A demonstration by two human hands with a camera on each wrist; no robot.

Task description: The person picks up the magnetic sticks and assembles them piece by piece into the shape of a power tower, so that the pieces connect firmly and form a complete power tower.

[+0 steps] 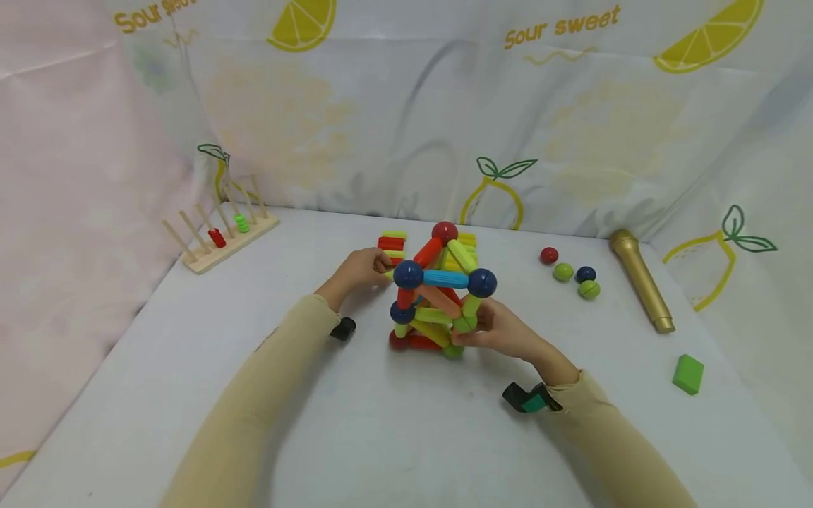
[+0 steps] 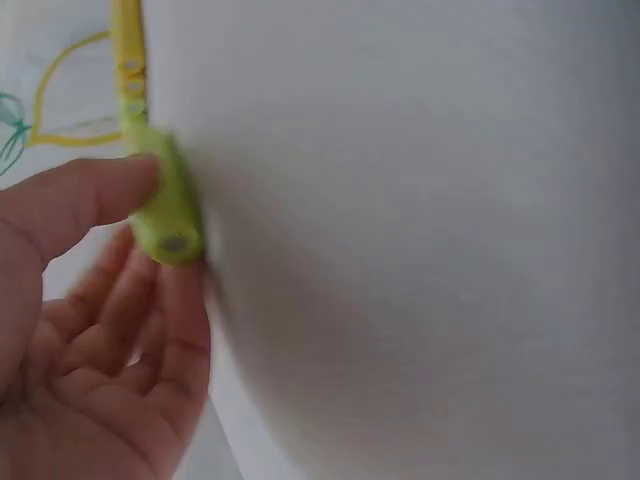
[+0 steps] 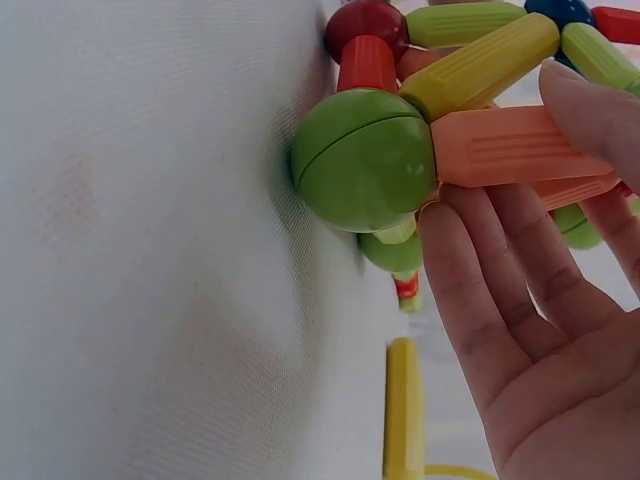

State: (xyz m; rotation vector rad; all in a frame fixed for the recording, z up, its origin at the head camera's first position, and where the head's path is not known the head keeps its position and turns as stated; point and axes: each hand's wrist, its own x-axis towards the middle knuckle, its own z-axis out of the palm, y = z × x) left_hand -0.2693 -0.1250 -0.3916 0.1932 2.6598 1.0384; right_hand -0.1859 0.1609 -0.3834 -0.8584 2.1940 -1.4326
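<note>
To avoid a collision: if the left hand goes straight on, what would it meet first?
Probably the loose rods, past the light green rod the left hand pinches; depth is unclear.

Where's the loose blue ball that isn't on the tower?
In the head view, the loose blue ball sits on the right of the white table, just behind a green ball and left of the gold microphone.

Frame [image 1: 446,279] stands between left hand [image 1: 358,272] and right hand [image 1: 511,330], blocking direct crossing; rods [image 1: 391,243] crowd the strip behind it. Near tabletop [image 1: 406,430] gives an open lane; balls [image 1: 563,272] and microphone [image 1: 643,281] narrow the right side.
</note>
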